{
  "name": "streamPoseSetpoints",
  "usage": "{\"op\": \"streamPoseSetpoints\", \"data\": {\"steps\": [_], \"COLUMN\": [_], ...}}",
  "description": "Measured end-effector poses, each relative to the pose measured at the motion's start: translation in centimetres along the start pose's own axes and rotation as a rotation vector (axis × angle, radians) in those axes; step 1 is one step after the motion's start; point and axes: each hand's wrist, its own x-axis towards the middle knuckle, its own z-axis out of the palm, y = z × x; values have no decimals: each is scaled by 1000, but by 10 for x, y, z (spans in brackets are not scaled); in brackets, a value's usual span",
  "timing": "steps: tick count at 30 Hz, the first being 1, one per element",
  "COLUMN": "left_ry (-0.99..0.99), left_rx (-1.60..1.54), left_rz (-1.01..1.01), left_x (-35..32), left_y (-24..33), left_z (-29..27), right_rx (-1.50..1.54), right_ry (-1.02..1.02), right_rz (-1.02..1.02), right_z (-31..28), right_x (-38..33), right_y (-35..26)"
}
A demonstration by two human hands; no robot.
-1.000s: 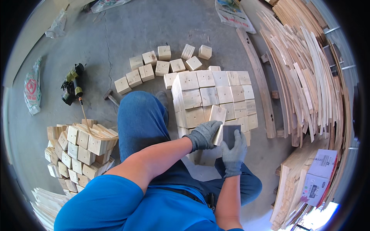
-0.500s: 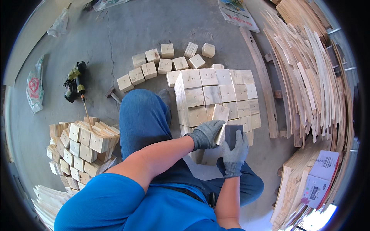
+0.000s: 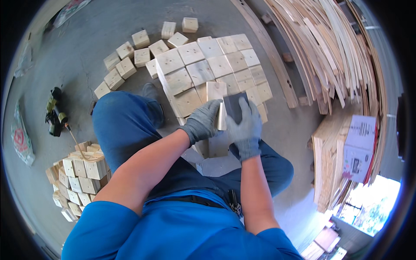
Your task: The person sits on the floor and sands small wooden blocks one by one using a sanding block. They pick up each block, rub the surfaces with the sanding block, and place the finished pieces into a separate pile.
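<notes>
In a grey work glove, my left hand (image 3: 202, 121) is closed around a pale wooden block (image 3: 216, 91), which stands tilted above the near edge of a stack of blocks (image 3: 219, 66). My right hand (image 3: 246, 126), gloved too, grips a dark grey rectangular pad that looks like a sanding block (image 3: 234, 106). Its fingers lie over the pad's right side. The pad sits close against the right side of the wooden block; whether they touch is hard to make out. Many stacked blocks have small holes in their top faces.
Loose blocks (image 3: 125, 67) curve along the floor beyond my left knee. To the left lie a green and black power tool (image 3: 54, 112) and another block pile (image 3: 82, 180). Long thin wood strips (image 3: 318, 47), a beam (image 3: 277, 65) and a purple carton (image 3: 359, 147) line the right.
The view has shifted, so the stack and floor items appear higher and farther left. Both hands keep their holds, and the pad is tilted more than before.
</notes>
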Motion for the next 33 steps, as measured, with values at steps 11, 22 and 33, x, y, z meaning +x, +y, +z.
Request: {"op": "streamPoseSetpoints", "data": {"steps": [11,22,33], "left_ry": [-48,-88,-61], "left_rx": [71,67,20], "left_rz": [-53,-103,-60], "left_x": [2,-1,3], "left_y": [5,12,9], "left_z": [-5,-8,-6], "right_rx": [-33,14,-17], "right_ry": [28,-16,-37], "right_rz": [-14,-90,54], "right_z": [5,-12,8], "right_x": [-1,-103,37], "right_y": [0,4,-6]}}
